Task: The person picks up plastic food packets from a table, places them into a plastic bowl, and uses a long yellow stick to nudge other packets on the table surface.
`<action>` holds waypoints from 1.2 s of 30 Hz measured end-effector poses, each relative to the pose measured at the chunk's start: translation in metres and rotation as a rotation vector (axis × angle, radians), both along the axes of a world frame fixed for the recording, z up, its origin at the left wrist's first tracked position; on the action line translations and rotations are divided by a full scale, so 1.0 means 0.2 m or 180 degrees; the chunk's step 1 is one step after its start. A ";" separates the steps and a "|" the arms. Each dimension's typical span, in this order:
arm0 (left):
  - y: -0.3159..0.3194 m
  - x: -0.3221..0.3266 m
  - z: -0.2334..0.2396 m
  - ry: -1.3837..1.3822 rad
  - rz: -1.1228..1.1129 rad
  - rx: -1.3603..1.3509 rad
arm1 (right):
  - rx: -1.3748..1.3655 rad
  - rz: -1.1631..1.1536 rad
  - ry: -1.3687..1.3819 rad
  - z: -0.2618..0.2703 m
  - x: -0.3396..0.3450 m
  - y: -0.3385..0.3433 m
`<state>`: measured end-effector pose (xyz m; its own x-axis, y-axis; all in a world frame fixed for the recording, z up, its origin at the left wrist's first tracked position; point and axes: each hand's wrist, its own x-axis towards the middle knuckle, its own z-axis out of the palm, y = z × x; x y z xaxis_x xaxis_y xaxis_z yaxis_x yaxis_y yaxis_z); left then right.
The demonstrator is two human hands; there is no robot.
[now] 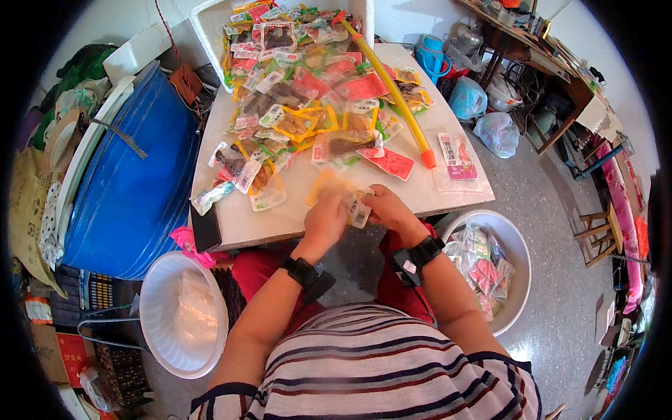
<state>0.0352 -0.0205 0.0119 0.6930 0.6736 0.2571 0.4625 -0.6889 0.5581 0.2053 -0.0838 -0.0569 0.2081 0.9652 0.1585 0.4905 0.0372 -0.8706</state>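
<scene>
Just over the front edge of the white table (273,228), my left hand (324,224) grips a clear plastic food packet (359,214). A blurred yellow-edged part, perhaps of a second packet, shows above my left fingers. My right hand (392,211) pinches the label end of the packet from the right. Beyond both hands spreads a heap of sealed food packets (310,123), some yellow-bordered, others red. A red packet (389,161) lies closest to my right hand. Across the heap's right side leans a yellow tube (394,89) with red ends.
A flat pouch (455,152) lies at the table's right corner, a dark phone (208,231) at its left. A foam box (210,47) backs the heap. White basins hold clear plastic (195,310) at left and packets (485,270) at right. A blue barrel (142,178) stands left.
</scene>
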 end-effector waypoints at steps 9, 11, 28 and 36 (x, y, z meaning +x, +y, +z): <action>-0.02 0.02 0.01 -0.0077 -0.0409 0.0323 | -0.0782 -0.0874 0.2021 0.25 -0.07 -0.10; -0.02 0.03 0.01 -0.0110 -0.0455 0.0371 | -0.0480 -0.0915 0.2508 0.23 -0.11 -0.06; 0.36 -0.43 -0.02 0.0366 0.0943 0.1996 | 0.0285 -0.1610 0.2883 0.27 -0.25 -0.11; 0.42 -0.44 0.04 0.1270 0.1038 0.1065 | 0.0303 -0.1538 0.2622 0.31 -0.25 -0.13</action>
<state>-0.0519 0.0625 0.0199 0.5511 0.7947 0.2545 0.8077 -0.5846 0.0766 0.1559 -0.1096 0.0046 0.6613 0.7366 -0.1422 -0.2935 0.0796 -0.9527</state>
